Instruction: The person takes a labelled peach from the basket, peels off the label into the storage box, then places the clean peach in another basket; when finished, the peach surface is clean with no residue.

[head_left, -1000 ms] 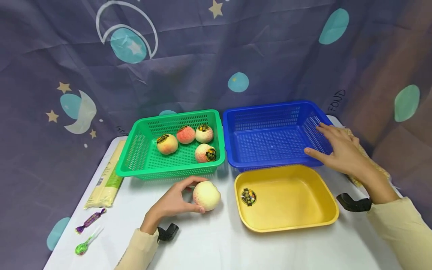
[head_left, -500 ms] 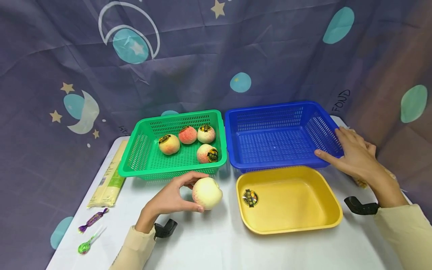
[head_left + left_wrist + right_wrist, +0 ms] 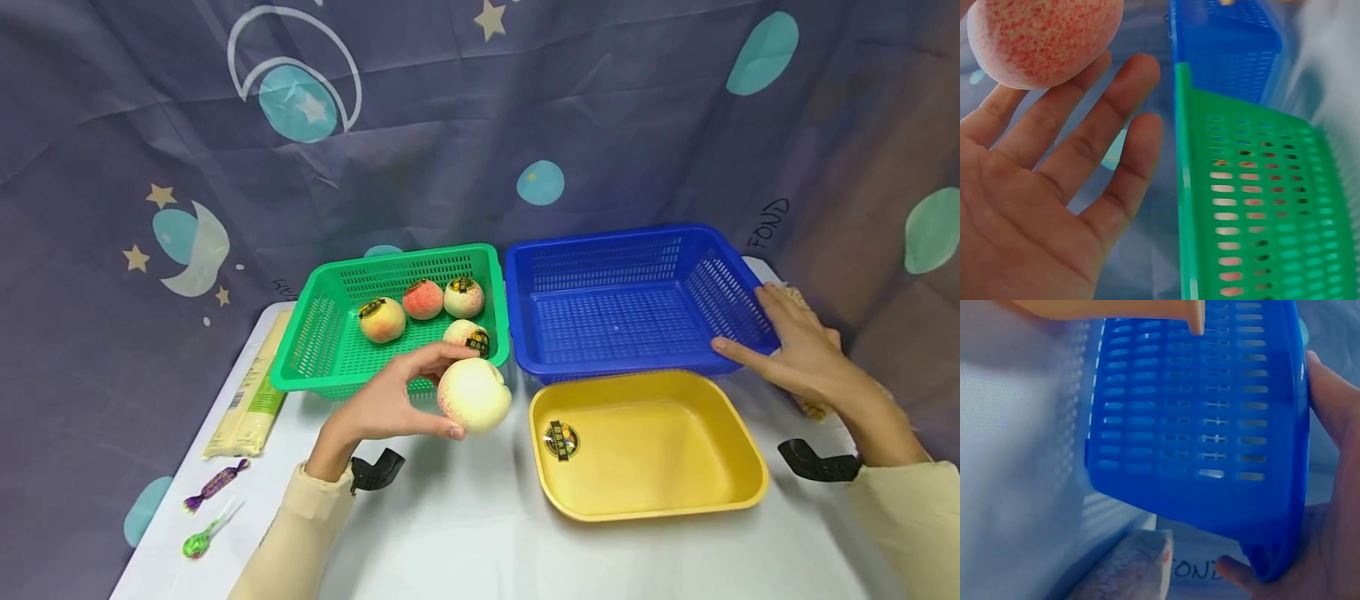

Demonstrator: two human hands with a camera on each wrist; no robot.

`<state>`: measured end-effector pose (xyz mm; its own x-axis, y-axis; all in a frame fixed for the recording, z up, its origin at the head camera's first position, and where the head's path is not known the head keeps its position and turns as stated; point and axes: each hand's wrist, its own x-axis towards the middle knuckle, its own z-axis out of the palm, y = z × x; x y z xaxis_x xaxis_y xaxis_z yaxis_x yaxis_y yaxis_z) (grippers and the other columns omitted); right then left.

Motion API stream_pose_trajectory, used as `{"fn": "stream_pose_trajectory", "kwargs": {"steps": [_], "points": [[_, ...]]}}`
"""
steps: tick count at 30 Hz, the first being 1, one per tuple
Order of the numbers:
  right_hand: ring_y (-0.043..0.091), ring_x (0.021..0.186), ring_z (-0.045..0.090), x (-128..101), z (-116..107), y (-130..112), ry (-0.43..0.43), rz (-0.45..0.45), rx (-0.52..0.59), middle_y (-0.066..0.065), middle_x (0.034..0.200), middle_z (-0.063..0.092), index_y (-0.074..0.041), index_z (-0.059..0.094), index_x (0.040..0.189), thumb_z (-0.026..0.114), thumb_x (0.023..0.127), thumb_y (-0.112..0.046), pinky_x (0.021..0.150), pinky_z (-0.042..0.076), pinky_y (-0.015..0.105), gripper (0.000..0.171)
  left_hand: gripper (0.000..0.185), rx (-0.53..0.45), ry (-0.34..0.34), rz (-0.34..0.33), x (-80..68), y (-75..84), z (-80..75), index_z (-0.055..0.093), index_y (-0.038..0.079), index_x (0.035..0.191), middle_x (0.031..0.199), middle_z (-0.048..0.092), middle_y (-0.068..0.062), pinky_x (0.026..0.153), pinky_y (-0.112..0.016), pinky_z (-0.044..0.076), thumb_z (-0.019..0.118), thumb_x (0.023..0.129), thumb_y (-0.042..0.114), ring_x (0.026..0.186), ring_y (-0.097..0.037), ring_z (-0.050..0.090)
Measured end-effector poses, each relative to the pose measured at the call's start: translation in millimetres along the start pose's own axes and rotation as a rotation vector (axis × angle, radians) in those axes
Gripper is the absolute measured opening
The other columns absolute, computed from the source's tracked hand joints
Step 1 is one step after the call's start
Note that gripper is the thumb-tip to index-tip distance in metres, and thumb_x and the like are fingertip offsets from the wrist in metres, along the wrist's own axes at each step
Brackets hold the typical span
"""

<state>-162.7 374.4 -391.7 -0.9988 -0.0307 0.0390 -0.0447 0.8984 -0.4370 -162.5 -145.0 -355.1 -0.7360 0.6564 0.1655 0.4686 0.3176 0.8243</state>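
Note:
In the head view my left hand [image 3: 390, 396] holds a cream peach [image 3: 475, 396] with pink speckles between thumb and fingers. It is raised in front of the green basket [image 3: 303, 383]. The left wrist view shows the peach [image 3: 1047, 37] at top left, several fingers [image 3: 1138, 144] stretched out beneath it. Several stickered peaches [image 3: 382, 320] lie in the green basket. My right hand [image 3: 810, 354] rests at the right front corner of the blue basket [image 3: 622, 362]. Its thumb [image 3: 1329, 387] touches the rim; other fingers lie along the outer side, partly hidden.
A yellow tray [image 3: 652, 450] bearing a round sticker stands in front of the blue basket. At left lie a long pale packet [image 3: 251, 392], a purple-wrapped candy [image 3: 216, 485] and a green lollipop [image 3: 198, 543]. Another packet [image 3: 813, 408] is partly hidden behind my right hand.
My left hand has lifted the peach up and toward the green basket. My right hand has moved slightly right and come down onto the blue basket's corner. The head view has shifted slightly.

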Motion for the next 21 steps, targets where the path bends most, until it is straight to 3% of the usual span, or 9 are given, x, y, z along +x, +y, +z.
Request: {"fn": "stream_pose_trajectory", "kwargs": {"steps": [8, 16, 21], "points": [[0.054, 0.152, -0.017, -3, 2, 1, -0.025, 0.01, 0.03, 0.026, 0.168, -0.013, -0.005, -0.01, 0.162, 0.055, 0.097, -0.058, 0.102, -0.003, 0.089, 0.105, 0.078, 0.007, 0.006, 0.034, 36.4, 8.1, -4.6, 0.06, 0.031, 0.138, 0.122, 0.069, 0.007, 0.093, -0.044, 0.052, 0.095, 0.07, 0.02, 0.109, -0.015, 0.063], [0.049, 0.151, -0.024, -6, 3, 4, -0.043, 0.021, 0.047, 0.022, 0.167, -0.02, -0.005, -0.013, 0.161, 0.053, 0.097, -0.06, 0.101, -0.009, 0.088, 0.107, 0.075, -0.136, 0.106, 0.068, 93.8, 9.9, 6.2, 0.058, 0.03, 0.14, 0.133, 0.063, 0.004, 0.093, -0.048, 0.055, 0.091, 0.074, 0.016, 0.111, -0.021, 0.062], [0.048, 0.152, -0.023, -5, 3, 2, -0.028, 0.014, 0.044, 0.022, 0.168, -0.019, -0.006, -0.011, 0.162, 0.054, 0.097, -0.059, 0.102, -0.008, 0.088, 0.106, 0.073, -0.153, 0.137, 0.093, 125.9, 9.1, 16.4, 0.057, 0.029, 0.142, 0.134, 0.062, 0.002, 0.094, -0.046, 0.055, 0.089, 0.077, 0.017, 0.111, -0.019, 0.062]]}}
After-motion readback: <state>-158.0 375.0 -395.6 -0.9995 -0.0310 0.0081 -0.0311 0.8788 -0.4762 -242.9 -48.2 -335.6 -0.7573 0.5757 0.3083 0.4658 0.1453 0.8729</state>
